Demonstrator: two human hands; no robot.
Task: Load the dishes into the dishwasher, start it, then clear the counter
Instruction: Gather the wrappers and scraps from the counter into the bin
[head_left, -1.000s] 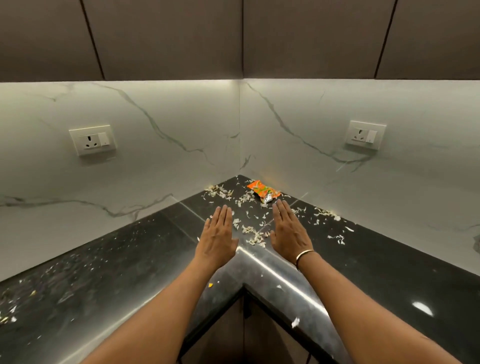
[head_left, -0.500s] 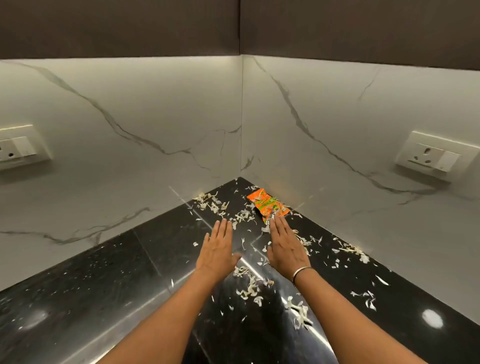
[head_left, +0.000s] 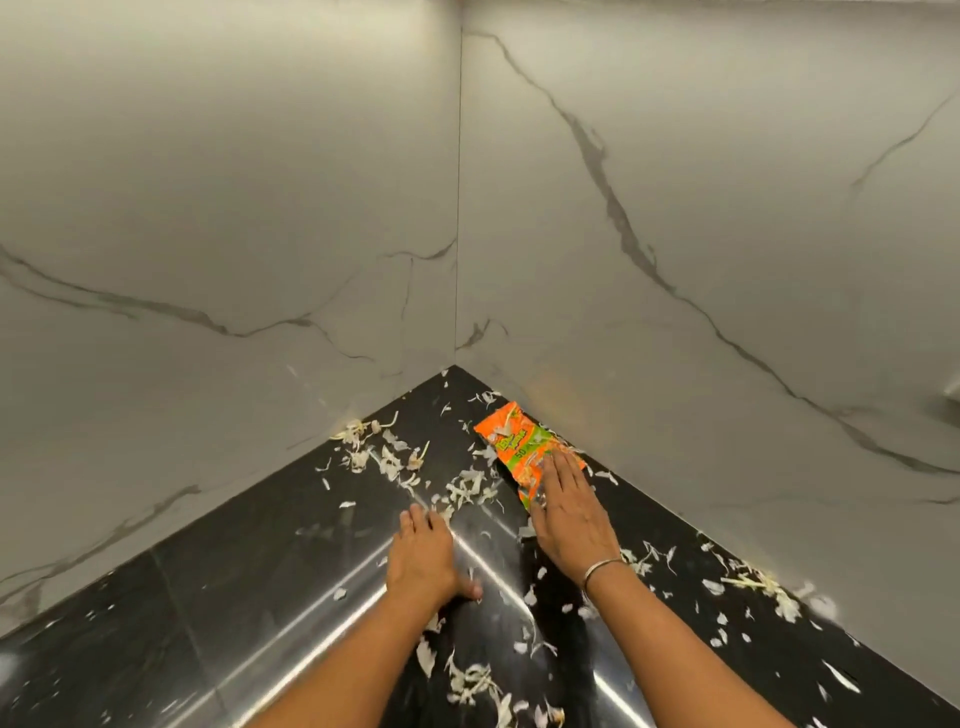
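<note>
We found the orange wrapper (head_left: 511, 441) lying flat on the black desk (head_left: 234, 587), tucked against the marble wall (head_left: 675, 260) close to the corner. The right hand (head_left: 569, 512) lay on the wrapper's near end, its fingers (head_left: 561, 470) straight and together, gripping nothing. We judged that they pressed down in order to drag the wrapper out from the wall. The left hand (head_left: 421, 556) rested on the desk to the left of the wrapper, with pale peel scraps (head_left: 467, 488) between the two. Its fingers looked bent at the tips, as if to rake scraps inward, but blur kept us from telling whether they held any. More scraps lay on the near side of the wrapper, so we reckoned the clearing was barely begun.
</note>
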